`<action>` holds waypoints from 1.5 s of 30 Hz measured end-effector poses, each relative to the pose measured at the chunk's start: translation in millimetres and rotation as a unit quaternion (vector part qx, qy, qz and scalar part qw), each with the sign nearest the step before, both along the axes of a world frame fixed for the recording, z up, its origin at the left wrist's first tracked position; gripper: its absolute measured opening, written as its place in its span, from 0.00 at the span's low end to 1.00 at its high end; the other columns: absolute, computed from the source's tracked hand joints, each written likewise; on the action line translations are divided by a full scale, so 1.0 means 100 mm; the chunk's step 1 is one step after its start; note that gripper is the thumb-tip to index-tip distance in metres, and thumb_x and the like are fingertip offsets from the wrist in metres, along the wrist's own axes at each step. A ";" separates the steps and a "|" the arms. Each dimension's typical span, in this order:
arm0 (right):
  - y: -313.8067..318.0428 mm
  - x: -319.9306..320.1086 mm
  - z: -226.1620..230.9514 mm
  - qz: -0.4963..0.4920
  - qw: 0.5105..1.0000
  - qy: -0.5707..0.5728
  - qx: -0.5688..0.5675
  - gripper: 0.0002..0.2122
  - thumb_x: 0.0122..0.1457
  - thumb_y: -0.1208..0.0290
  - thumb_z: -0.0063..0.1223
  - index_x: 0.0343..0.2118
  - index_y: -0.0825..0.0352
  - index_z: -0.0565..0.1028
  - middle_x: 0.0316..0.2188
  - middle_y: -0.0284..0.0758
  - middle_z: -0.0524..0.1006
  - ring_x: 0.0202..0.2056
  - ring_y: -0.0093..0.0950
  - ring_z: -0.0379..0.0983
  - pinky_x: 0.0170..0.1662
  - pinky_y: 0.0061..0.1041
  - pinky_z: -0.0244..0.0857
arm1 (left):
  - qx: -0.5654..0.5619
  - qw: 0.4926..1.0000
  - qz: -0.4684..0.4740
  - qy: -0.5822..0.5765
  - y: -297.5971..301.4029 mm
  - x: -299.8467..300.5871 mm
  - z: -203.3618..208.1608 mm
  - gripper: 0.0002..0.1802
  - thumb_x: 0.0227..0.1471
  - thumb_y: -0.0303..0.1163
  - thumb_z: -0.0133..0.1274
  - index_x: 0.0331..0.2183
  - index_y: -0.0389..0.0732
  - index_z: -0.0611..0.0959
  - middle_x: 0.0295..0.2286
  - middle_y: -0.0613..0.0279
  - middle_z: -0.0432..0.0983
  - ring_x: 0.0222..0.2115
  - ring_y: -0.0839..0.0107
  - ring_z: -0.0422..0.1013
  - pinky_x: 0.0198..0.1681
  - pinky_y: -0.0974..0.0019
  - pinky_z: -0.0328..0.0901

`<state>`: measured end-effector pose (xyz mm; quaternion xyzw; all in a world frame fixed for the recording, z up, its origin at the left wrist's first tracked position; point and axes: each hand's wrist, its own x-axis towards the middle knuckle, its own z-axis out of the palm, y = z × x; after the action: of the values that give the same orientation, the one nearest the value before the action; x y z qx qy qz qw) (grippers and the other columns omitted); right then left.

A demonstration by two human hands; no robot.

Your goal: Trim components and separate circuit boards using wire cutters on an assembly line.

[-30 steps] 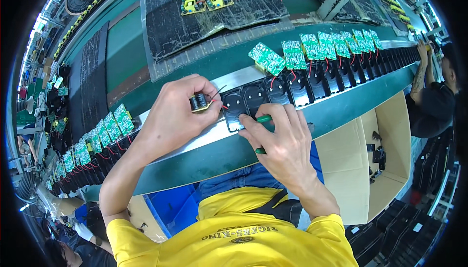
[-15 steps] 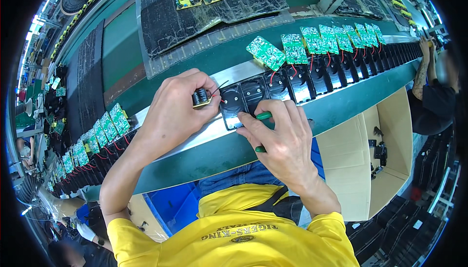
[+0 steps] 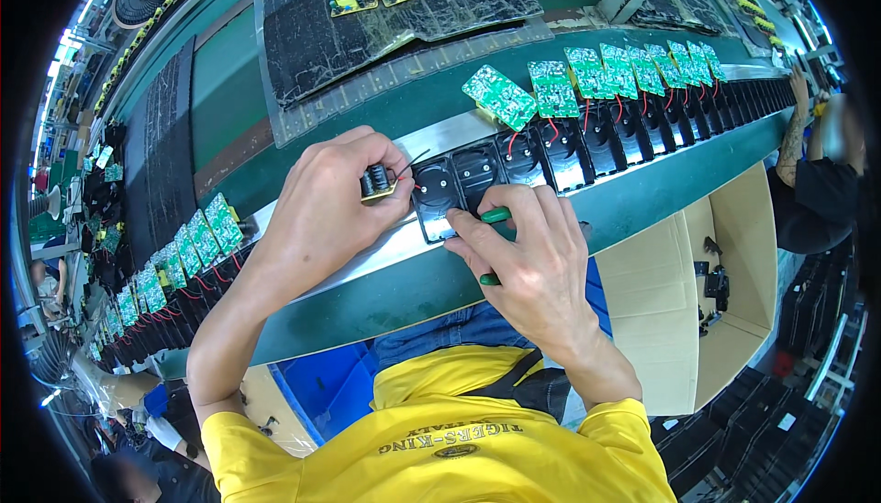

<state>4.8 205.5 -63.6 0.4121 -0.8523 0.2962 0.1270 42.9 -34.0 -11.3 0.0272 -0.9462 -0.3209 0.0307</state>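
Observation:
In my left hand point(image 3: 326, 195) is a small circuit board point(image 3: 377, 184), pinched on its edge, with black cylindrical parts facing up. A black wire and a red one run from it towards a black plastic case point(image 3: 438, 187) just to the right. My right hand point(image 3: 537, 251) is closed around a green-handled hand tool point(image 3: 496, 216); its working end is hidden, so I cannot tell its exact kind. The index finger and thumb of that hand rest at the near right corner of the same case.
Black cases point(image 3: 601, 140) stand in a row along a metal rail, with green circuit boards point(image 3: 553, 90) wired to them. More boards point(image 3: 223, 223) line the left. Behind lies a black mat point(image 3: 321, 53) bearing yellow-topped boards. A cardboard box point(image 3: 647, 319) sits at the right; a person point(image 3: 812, 163) works beyond.
Both hands hold nearly the same pose over the case. At the far right, the other person's arm has shifted slightly.

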 end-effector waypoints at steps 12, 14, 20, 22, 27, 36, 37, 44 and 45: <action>0.00 -0.03 0.32 0.036 0.999 0.004 0.016 0.22 0.57 0.69 0.79 0.56 0.59 0.88 0.43 0.32 0.76 0.38 0.27 0.69 0.44 0.31 0.68 | -0.016 0.999 -0.046 0.007 -0.04 0.00 0.04 0.04 0.57 0.25 0.67 0.36 0.37 0.88 0.36 0.60 0.83 0.32 0.56 0.77 0.42 0.56 0.73; -0.04 -0.04 0.56 0.074 0.962 -0.208 -0.158 0.21 0.62 0.70 0.74 0.58 0.62 0.85 0.40 0.33 0.76 0.36 0.26 0.68 0.42 0.29 0.67 | -0.022 0.995 -0.098 0.010 -0.12 0.00 0.02 0.04 0.57 0.25 0.67 0.36 0.39 0.89 0.38 0.63 0.83 0.34 0.58 0.78 0.42 0.58 0.73; -0.46 -0.36 0.44 0.155 0.756 -0.426 -0.473 0.13 0.77 0.64 0.45 0.50 0.67 0.78 0.31 0.31 0.72 0.29 0.23 0.62 0.35 0.23 0.57 | -0.112 0.974 -0.183 0.072 -0.25 0.03 -0.05 0.06 0.57 0.26 0.66 0.38 0.44 0.89 0.41 0.68 0.82 0.37 0.63 0.77 0.41 0.61 0.73; -0.64 -0.41 0.39 0.149 0.722 -0.432 -0.519 0.15 0.79 0.60 0.38 0.46 0.64 0.76 0.30 0.31 0.71 0.29 0.23 0.61 0.34 0.23 0.55 | -0.135 0.967 -0.193 0.094 -0.25 0.01 -0.10 0.06 0.57 0.26 0.66 0.38 0.45 0.89 0.42 0.69 0.81 0.38 0.64 0.77 0.41 0.62 0.73; -0.84 -0.45 0.19 0.126 0.685 -0.451 -0.558 0.16 0.81 0.57 0.38 0.44 0.63 0.75 0.28 0.29 0.68 0.29 0.22 0.59 0.34 0.25 0.54 | -0.174 0.954 -0.201 0.140 -0.26 0.00 -0.19 0.09 0.55 0.27 0.65 0.40 0.48 0.89 0.40 0.69 0.80 0.38 0.66 0.76 0.40 0.62 0.73; -0.98 -0.50 0.14 0.156 0.641 -0.498 -0.562 0.16 0.82 0.57 0.39 0.41 0.61 0.73 0.27 0.28 0.65 0.29 0.22 0.56 0.33 0.26 0.53 | -0.174 0.952 -0.187 0.170 -0.25 0.01 -0.26 0.08 0.55 0.26 0.64 0.38 0.46 0.87 0.39 0.68 0.79 0.36 0.65 0.75 0.38 0.63 0.73; -0.97 -0.50 0.11 0.155 0.642 -0.498 -0.562 0.16 0.82 0.57 0.39 0.41 0.61 0.73 0.27 0.28 0.65 0.29 0.22 0.56 0.33 0.26 0.53 | -0.173 0.952 -0.188 0.171 -0.25 0.01 -0.26 0.08 0.55 0.26 0.64 0.38 0.46 0.87 0.39 0.68 0.79 0.36 0.65 0.75 0.38 0.63 0.73; -0.92 -0.55 0.05 0.196 0.647 -0.481 -0.558 0.13 0.82 0.60 0.38 0.44 0.61 0.73 0.30 0.28 0.67 0.30 0.22 0.58 0.34 0.26 0.54 | -0.158 0.962 -0.164 0.150 -0.17 0.04 -0.18 0.09 0.54 0.21 0.65 0.38 0.43 0.88 0.41 0.66 0.82 0.35 0.63 0.76 0.37 0.63 0.71; -0.92 -0.53 0.14 0.162 0.634 -0.500 -0.567 0.13 0.82 0.60 0.37 0.46 0.62 0.73 0.31 0.28 0.68 0.30 0.22 0.60 0.34 0.26 0.54 | -0.162 0.963 -0.158 0.143 -0.15 0.06 -0.14 0.09 0.55 0.21 0.65 0.38 0.43 0.88 0.41 0.66 0.82 0.35 0.63 0.76 0.36 0.63 0.71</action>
<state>-48.1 113.7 -49.8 0.1792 -0.3695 0.8977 -0.1596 48.4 -49.2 -25.6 -0.1738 -0.9637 -0.1643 0.1190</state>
